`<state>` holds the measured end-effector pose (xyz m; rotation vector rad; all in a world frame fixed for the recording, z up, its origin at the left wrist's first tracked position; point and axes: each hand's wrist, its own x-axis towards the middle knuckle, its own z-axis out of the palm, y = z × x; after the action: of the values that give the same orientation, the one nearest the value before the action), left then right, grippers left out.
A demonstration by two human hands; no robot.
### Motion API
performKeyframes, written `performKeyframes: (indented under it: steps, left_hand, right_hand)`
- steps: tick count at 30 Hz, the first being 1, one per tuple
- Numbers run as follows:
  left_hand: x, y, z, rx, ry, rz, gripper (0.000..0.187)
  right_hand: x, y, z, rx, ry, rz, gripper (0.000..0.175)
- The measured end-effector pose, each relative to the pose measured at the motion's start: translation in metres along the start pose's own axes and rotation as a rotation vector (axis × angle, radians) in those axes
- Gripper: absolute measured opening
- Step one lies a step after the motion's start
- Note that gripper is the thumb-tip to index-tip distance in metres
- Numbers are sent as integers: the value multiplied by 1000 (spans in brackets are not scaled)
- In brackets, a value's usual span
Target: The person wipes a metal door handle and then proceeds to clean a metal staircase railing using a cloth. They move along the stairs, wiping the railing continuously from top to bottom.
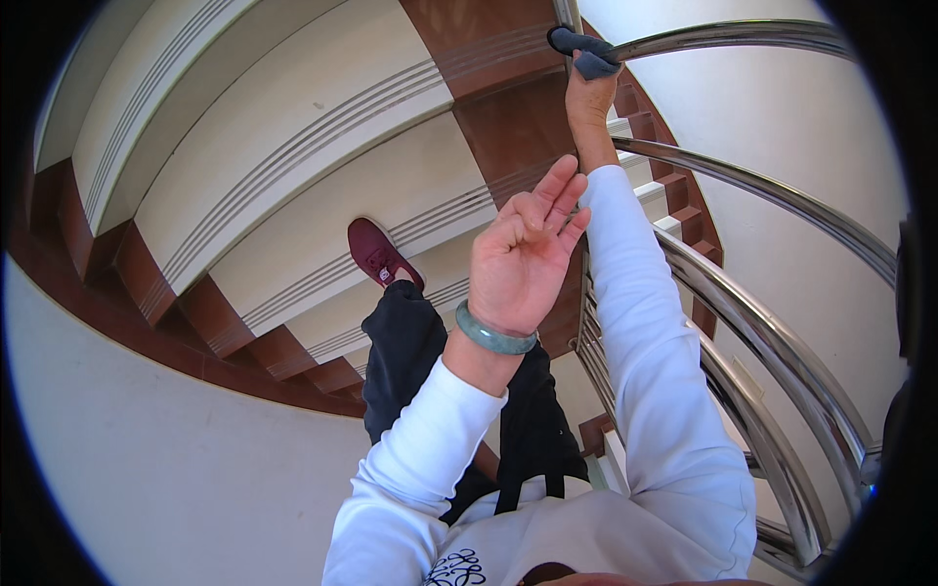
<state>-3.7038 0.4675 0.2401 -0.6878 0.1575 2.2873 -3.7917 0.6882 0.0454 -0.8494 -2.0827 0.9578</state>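
Note:
My right hand (592,99) reaches up to a steel handrail (733,33). It grips a dark grey cloth (595,64), which is wrapped over the rail's end beside a metal post. My left hand (524,253) is raised in front of me with the palm up. Its fingers are apart and partly curled, with nothing in them. A green bangle (495,335) circles that wrist. In this view the left fingertips come close to my right sleeve (645,308).
Curved cream stairs (293,161) with dark grip strips and red-brown borders spread before me. A maroon shoe (381,253) rests on a step. Lower steel rails (769,351) bend along the right, with more steps beyond them. A pale wall (161,469) borders the left.

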Motion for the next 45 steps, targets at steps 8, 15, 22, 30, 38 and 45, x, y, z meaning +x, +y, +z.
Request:
performKeyframes:
  steps: [8, 15, 22, 30, 38, 45]
  left_hand:
    - [2, -1, 2, -21, -57, 4, 23]
    - [6, 4, 0, -92, -125, 21, 22]
    - [6, 18, 11, -121, -113, 42, 21]
    - [5, 32, 17, -169, -124, 70, 21]
    - [9, 35, 22, -169, -242, 67, 21]
    - [15, 40, 34, -174, -255, 50, 21]
  right_hand:
    - [1, -11, -13, 57, -111, -72, 22]
    - [-25, -20, -35, 153, -70, 237, 37]
    - [-119, -17, -70, 36, -471, 500, 34]
    - [-136, -104, -74, 252, -525, 578, 41]
    - [-13, -157, -44, 715, -206, 632, 45]
    - [48, -221, -55, 937, -46, 454, 48]
